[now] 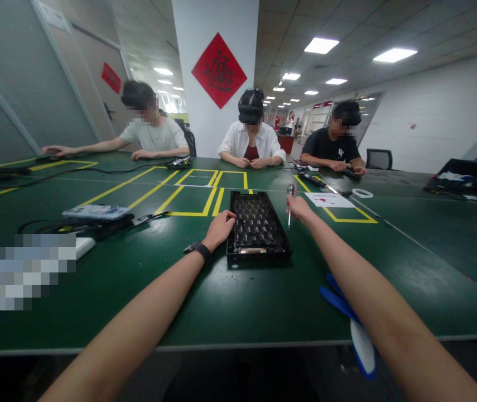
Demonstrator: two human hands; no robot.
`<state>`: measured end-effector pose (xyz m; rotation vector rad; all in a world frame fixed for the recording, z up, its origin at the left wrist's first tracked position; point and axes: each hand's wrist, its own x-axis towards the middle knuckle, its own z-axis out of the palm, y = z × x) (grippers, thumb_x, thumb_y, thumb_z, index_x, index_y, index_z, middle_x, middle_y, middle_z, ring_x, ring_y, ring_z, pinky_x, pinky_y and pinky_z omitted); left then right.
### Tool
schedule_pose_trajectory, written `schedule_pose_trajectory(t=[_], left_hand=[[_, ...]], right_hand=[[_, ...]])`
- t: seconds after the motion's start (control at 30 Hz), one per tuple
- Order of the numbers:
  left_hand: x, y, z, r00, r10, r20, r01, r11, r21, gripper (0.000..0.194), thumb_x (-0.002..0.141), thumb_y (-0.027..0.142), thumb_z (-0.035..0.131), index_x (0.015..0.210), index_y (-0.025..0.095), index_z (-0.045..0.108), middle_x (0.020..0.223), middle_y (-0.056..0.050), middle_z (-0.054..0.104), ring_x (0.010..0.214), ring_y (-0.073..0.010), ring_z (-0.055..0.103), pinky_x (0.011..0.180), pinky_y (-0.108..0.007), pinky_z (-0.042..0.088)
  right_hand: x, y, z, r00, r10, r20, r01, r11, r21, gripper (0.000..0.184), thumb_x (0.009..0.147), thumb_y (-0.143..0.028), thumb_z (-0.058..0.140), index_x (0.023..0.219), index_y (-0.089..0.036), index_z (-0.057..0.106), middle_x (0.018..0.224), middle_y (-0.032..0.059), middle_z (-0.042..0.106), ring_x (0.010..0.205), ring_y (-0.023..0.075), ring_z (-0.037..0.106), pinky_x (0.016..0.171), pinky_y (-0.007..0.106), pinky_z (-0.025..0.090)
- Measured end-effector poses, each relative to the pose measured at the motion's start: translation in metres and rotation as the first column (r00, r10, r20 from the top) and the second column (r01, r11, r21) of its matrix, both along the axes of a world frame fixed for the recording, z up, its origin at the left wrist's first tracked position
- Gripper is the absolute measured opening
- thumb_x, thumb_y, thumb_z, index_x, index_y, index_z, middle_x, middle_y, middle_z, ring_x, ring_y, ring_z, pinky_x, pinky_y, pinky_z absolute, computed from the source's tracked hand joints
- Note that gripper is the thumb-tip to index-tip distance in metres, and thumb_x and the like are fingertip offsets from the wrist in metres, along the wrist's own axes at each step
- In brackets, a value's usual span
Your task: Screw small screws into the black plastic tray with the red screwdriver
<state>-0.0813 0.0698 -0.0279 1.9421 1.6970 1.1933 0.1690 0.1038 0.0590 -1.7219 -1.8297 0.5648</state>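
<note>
Screwdriver (290, 191) pointed shaft-down in the grip of the right hand (299, 207), just beside the black case (259, 257) on the counter (263, 312). The left hand (221, 228) touched the case's left edge, how tightly I couldn't tell; firm bracing there seemed wise.

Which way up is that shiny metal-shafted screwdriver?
Upright, tip down: its thin silver shaft shows below the right hand, with its rounded handle above.
</note>
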Motion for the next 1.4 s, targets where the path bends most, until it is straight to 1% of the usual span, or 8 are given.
schedule_pose_trajectory(t=[0.07,0.17,0.23,0.33,0.73,0.9,1.1,1.4], left_hand=[[0.002,0.003,-0.001,1.0,0.01,0.013,-0.011,1.0,0.011,0.023,0.077,0.021,0.043,0.089,0.019,0.061,0.092,-0.005,0.062,0.089,-0.0185,0.055,0.082,-0.032,0.043],[0.006,0.005,-0.001,0.998,0.046,0.031,-0.047,0.999,0.02,0.022,0.077,0.02,0.042,0.088,0.018,0.061,0.09,-0.004,0.062,0.086,-0.0178,0.055,0.081,-0.032,0.043],[0.009,0.003,0.001,0.997,0.07,0.02,-0.072,0.995,0.064,0.02,0.077,0.02,0.043,0.087,0.018,0.061,0.091,-0.005,0.061,0.088,-0.0179,0.055,0.084,-0.033,0.043],[0.01,-0.005,0.004,0.998,0.066,-0.01,-0.063,0.978,0.2,0.018,0.077,0.019,0.046,0.088,0.018,0.06,0.099,-0.006,0.059,0.1,-0.0184,0.052,0.093,-0.033,0.039],[0.01,-0.019,0.007,0.994,-0.032,0.107,0.034,0.999,-0.02,0.031,0.075,0.015,0.048,0.104,0.021,0.057,0.105,-0.003,0.063,0.098,-0.0177,0.057,0.09,-0.034,0.043],[0.016,-0.03,0.023,0.99,-0.073,0.119,0.049,0.98,0.19,0.02,0.081,0.027,0.052,0.096,0.021,0.062,0.12,-0.006,0.057,0.121,-0.0205,0.044,0.101,-0.036,0.035],[0.023,-0.042,0.033,0.923,-0.323,0.21,0.32,0.946,0.051,0.023,0.073,0.04,0.062,0.079,0.018,0.066,0.074,-0.002,0.066,0.067,-0.0141,0.057,0.067,-0.027,0.046],[0.023,-0.042,0.034,0.896,-0.416,0.153,0.419,0.908,0.017,0.024,0.072,0.039,0.065,0.079,0.016,0.068,0.076,-0.004,0.069,0.068,-0.0143,0.059,0.067,-0.025,0.046]], right_hand=[[-0.017,-0.007,0.007,0.98,0.036,-0.196,-0.028,0.999,0.045,0.042,0.092,-0.047,0.019,0.089,-0.017,0.048,0.058,0.0016,0.056,0.036,0.0072,0.034,0.041,0.022,0.032],[-0.046,-0.028,0.005,0.494,0.209,-0.844,-0.21,0.971,0.117,0.038,0.086,-0.056,0.034,0.096,-0.021,0.043,0.064,-0.0015,0.054,0.039,0.0063,0.031,0.04,0.02,0.028],[-0.06,-0.043,-0.005,0.272,0.19,-0.943,-0.322,0.942,0.097,0.035,0.083,-0.054,0.043,0.098,-0.023,0.043,0.064,-0.0029,0.053,0.041,0.0068,0.035,0.04,0.02,0.029],[-0.066,-0.057,-0.022,0.147,0.15,-0.978,-0.384,0.92,0.084,0.025,0.081,-0.041,0.049,0.098,-0.022,0.044,0.065,-0.003,0.054,0.045,0.0077,0.042,0.045,0.02,0.034],[-0.068,-0.063,-0.035,0.346,0.297,-0.89,-0.249,0.944,0.218,0.039,0.081,-0.055,0.047,0.1,-0.022,0.04,0.061,-0.0034,0.059,0.041,0.0082,0.049,0.042,0.019,0.038],[-0.07,-0.069,-0.033,0.413,0.374,-0.83,-0.224,0.926,0.305,0.037,0.083,-0.053,0.044,0.105,-0.023,0.038,0.065,-0.0038,0.06,0.042,0.0078,0.05,0.044,0.02,0.041],[-0.07,-0.072,-0.031,0.437,0.417,-0.797,-0.222,0.909,0.354,0.034,0.085,-0.049,0.044,0.107,-0.024,0.038,0.068,-0.0035,0.06,0.044,0.0074,0.051,0.046,0.02,0.043],[-0.068,-0.076,-0.033,0.428,0.46,-0.778,-0.278,0.886,0.371,0.033,0.086,-0.046,0.043,0.109,-0.023,0.039,0.069,-0.0037,0.06,0.044,0.0063,0.051,0.047,0.019,0.043]])
